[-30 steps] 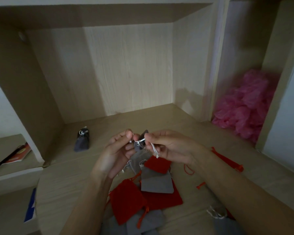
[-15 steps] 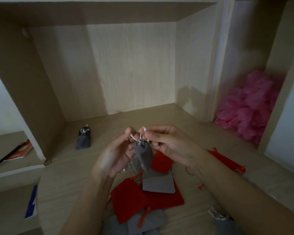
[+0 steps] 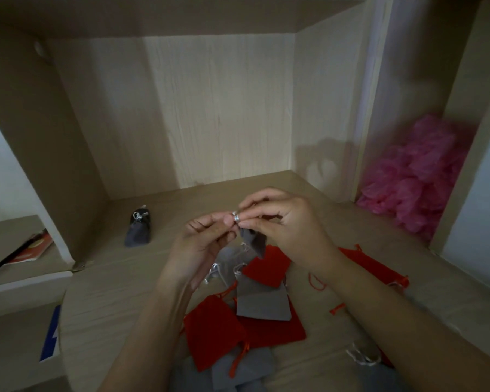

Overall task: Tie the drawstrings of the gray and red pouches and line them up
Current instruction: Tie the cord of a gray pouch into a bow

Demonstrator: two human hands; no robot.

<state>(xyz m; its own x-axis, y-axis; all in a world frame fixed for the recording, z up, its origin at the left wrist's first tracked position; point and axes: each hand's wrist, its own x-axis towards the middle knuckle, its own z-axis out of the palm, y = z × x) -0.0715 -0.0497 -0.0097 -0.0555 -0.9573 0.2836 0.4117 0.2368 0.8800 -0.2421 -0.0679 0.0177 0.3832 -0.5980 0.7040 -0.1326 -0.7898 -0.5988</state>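
Note:
A small gray pouch [image 3: 253,241] hangs in the air between my hands, above the shelf. My left hand [image 3: 201,244] and my right hand [image 3: 280,222] both pinch its white drawstring [image 3: 236,217] at the pouch's neck. Below them lies a loose pile of flat red pouches [image 3: 214,329] and gray pouches [image 3: 262,302] with their strings spread out. One gray pouch with a tied white string [image 3: 138,229] stands alone at the back left of the shelf.
The wooden shelf board [image 3: 111,284] is boxed in by side walls and a back panel. A heap of pink plastic bags [image 3: 425,176] fills the compartment to the right. A booklet and pen [image 3: 26,248] lie on the lower left ledge.
The held gray pouch has swung to hang toward the right, and both hands have risen a little while working the white string at its neck.

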